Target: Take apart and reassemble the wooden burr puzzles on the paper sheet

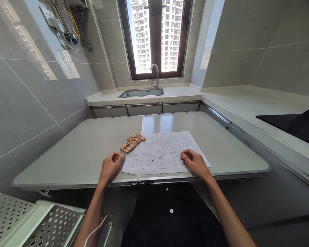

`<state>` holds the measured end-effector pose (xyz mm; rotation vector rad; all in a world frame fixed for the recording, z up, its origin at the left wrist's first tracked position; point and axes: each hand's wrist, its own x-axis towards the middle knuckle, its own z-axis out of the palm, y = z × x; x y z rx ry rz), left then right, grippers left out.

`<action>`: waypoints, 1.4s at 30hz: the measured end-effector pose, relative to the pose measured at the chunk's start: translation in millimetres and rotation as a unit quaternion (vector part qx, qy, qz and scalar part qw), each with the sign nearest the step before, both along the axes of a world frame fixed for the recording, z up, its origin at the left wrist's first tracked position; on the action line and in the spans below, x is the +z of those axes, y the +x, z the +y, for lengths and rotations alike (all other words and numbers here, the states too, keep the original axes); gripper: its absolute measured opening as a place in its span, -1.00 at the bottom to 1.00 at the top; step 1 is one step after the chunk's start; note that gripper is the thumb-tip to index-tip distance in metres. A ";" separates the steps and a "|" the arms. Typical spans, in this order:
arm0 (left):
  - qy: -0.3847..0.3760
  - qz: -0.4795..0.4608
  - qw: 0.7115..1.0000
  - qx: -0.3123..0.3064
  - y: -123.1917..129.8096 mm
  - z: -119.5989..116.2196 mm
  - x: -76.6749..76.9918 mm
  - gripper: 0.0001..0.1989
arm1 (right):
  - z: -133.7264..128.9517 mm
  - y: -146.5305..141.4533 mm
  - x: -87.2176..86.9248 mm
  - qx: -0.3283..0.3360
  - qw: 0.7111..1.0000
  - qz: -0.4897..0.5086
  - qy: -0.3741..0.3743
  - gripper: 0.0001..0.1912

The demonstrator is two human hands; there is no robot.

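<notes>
A large printed paper sheet (157,161) lies flat on the pale folding table (67,154). Several light wooden pieces with dark cut-out shapes (133,143) sit in a slanted group over the sheet's upper left edge. My left hand (111,164) rests by the sheet's left edge, just below the wooden pieces, its fingers curled with nothing visible in them. On the right part of the sheet lies my right hand (194,162), fingers bent and thumb near the fingertips; no object shows in it. Two tiny dark marks or bits appear at the sheet's middle.
Behind the table a counter holds a sink (142,92) with a tap (157,76) under a window. A black item (298,125) lies on the right counter. A perforated pale chair or rack (54,224) stands at lower left, near a white cable (94,231).
</notes>
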<state>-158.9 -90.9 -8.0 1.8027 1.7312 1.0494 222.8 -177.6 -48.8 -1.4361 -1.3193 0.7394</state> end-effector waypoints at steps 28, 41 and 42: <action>0.008 -0.002 1.000 -0.002 0.7 0.4 0.0 -0.63 | 0.1 1.0 -1.1 -0.002 1.000 -0.007 0.005 -0.64; 0.008 -0.006 1.000 -0.002 0.6 -0.4 0.1 -0.63 | 0.6 0.7 -1.2 -0.001 1.000 -0.008 0.003 -0.66; 0.008 -0.006 1.000 -0.003 0.7 -0.3 0.2 -0.63 | 0.7 0.7 -1.3 -0.001 1.000 -0.009 0.005 -0.65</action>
